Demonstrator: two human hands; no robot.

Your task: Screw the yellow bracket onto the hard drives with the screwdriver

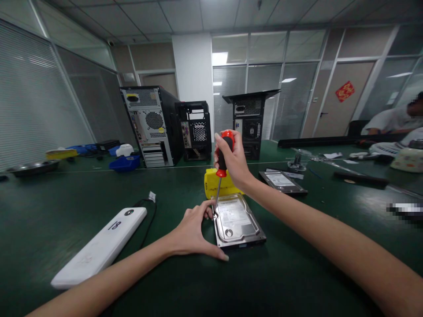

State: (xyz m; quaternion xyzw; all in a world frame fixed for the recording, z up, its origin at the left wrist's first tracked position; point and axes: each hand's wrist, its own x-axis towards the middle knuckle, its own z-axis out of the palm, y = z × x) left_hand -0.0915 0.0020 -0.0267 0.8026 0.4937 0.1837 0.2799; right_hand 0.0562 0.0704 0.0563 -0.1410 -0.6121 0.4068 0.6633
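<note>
A silver hard drive (236, 218) lies flat on the green table (158, 273). My right hand (233, 158) is wrapped round the red and black handle of a screwdriver (218, 189), held nearly upright. Its tip meets the drive's left edge, near the upper left part. My left hand (194, 231) is at the drive's left side, thumb stretched out toward the near edge and fingers by the screwdriver tip; the thumb and fingers are apart. Just behind the drive stands a yellow case (211, 182), partly hidden by my right hand.
A white power bank (102, 246) with a cable lies at left. Computer cases (148, 127) stand at the back. Another drive (282, 181) and a clear cup (297, 160) are right of centre. Blue tray (124, 163) and metal bowl (33, 167) sit back left. A person is at far right.
</note>
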